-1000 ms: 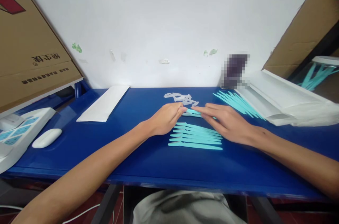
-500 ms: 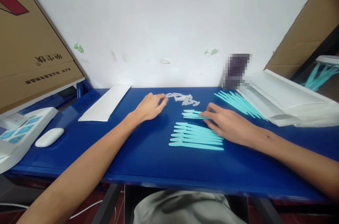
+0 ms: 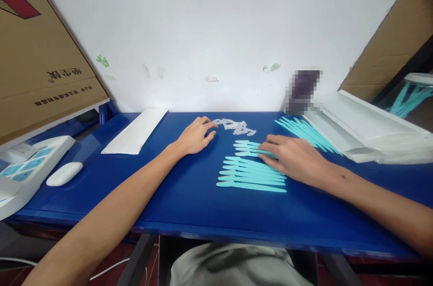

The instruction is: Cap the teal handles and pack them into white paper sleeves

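Note:
My left hand (image 3: 195, 134) rests on the blue table (image 3: 189, 196) with its fingers curled, their tips next to a small heap of clear plastic caps (image 3: 235, 125). My right hand (image 3: 293, 157) lies over the right ends of a few teal plastic sticks (image 3: 246, 147), fingers bent down on them. In front of these sticks lies a neat row of several more teal sticks (image 3: 251, 175), laid side by side.
A loose bunch of teal sticks (image 3: 302, 130) lies at the back right beside white bags (image 3: 368, 129). A flat white packet (image 3: 137, 131) lies at the back left. A white mouse (image 3: 64, 173) and a white device (image 3: 23, 171) sit at the left edge. Cardboard boxes lean on both sides.
My left hand has left the sticks and gone back left to the heap of clear caps. My right hand stayed on the small group of teal sticks.

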{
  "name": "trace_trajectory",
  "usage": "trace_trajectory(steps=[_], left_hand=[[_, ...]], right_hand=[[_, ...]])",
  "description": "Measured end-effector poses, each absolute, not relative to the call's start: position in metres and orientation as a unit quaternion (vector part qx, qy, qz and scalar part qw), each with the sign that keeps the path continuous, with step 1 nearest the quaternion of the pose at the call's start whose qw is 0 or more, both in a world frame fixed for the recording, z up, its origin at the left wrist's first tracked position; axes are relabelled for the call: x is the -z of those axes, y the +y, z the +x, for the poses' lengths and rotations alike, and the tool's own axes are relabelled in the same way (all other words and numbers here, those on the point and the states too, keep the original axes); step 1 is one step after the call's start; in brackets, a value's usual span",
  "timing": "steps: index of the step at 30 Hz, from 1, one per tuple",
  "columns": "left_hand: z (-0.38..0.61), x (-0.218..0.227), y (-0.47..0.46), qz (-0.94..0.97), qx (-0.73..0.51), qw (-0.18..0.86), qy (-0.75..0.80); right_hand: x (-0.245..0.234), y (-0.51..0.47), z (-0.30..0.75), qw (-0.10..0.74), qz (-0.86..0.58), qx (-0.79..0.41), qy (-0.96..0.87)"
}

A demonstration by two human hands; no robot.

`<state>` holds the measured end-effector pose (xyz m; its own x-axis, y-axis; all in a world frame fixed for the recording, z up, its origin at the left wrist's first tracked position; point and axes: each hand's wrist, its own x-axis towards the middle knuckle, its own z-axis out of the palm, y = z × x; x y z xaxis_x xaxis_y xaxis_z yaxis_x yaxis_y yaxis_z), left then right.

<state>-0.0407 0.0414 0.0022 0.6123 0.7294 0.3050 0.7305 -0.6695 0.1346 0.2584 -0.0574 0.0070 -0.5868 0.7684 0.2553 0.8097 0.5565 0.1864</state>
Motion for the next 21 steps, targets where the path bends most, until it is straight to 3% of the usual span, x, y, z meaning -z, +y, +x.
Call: trace_trajectory(steps=[7, 15, 21], left_hand=[[-0.035, -0.002, 0.038, -0.911, 0.163, -0.025, -0.378], [-0.031, 0.003, 0.042, -0.916, 0.159, -0.028, -0.367], [-0.028, 0.003, 0.043, -0.92, 0.137, -0.048, -0.363]], right_hand=[[-0.015, -0.065, 0.254, 0.103, -0.415, 0.025, -0.904], [-0.018, -0.067, 0.252, 0.06, -0.405, -0.007, -0.912], [-0.016, -0.066, 0.254, 0.085, -0.382, -0.031, -0.92]])
